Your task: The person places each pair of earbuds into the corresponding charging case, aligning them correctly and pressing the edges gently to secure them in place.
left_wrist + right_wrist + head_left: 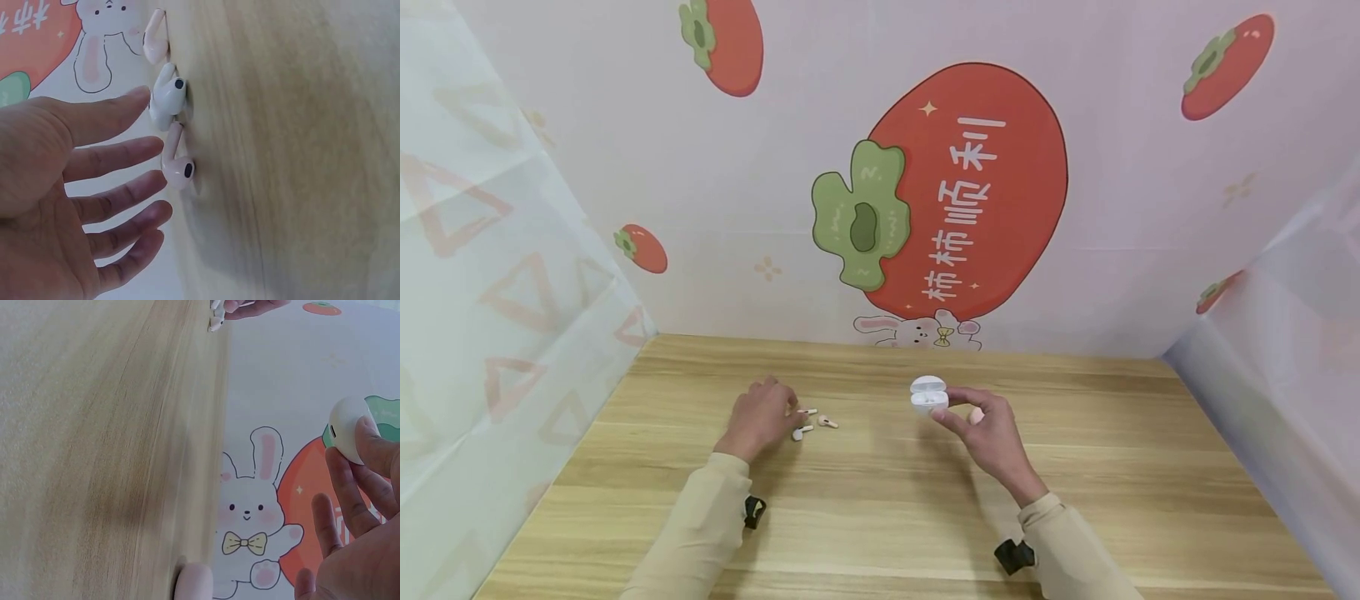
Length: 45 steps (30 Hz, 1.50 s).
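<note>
My right hand pinches a white earbud case between thumb and fingers, held up above the table with its lid raised. In the right wrist view the rounded back of that case shows. Over on the left, my left hand reaches in beside a small group of loose earbuds. Its fingers are spread and slightly bent, with the thumb tip right at a white earbud. On either side of that one lie a pale pink earbud and another pink earbud.
A pink rounded case stands on the wooden table, partly hidden behind my right hand in the head view. A printed backdrop rises along the table's far edge, with pale sheets at both sides.
</note>
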Each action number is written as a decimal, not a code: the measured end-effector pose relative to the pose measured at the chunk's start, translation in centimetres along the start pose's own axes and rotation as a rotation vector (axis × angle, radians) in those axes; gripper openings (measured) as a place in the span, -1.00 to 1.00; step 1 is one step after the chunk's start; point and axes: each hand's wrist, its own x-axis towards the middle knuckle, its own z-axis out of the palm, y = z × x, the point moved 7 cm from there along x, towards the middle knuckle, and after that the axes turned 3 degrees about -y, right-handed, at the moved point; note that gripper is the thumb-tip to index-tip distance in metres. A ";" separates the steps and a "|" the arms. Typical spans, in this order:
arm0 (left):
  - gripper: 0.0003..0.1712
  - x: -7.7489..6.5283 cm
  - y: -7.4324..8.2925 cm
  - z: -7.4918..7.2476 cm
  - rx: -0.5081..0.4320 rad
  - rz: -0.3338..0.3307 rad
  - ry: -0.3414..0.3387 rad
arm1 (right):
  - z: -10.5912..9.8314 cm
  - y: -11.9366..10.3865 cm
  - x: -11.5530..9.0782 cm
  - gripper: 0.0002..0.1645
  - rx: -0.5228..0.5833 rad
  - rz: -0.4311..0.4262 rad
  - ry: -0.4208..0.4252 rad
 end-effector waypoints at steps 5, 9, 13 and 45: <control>-0.73 0.1 -0.1 0.2 0.013 -0.016 0.002 | 0.2 0.0 0.0 -0.63 0.003 0.020 -0.005; -0.75 0.2 -0.1 0.3 0.008 -0.025 0.005 | 0.3 0.1 -0.1 -0.61 0.002 0.037 -0.007; -0.78 0.3 -0.1 0.3 -0.004 -0.028 0.015 | 0.4 0.0 -0.1 -0.61 0.005 0.046 -0.016; -0.93 0.2 1.4 -1.7 -0.084 0.064 0.132 | 0.5 -0.1 -0.2 -0.60 0.012 0.058 -0.020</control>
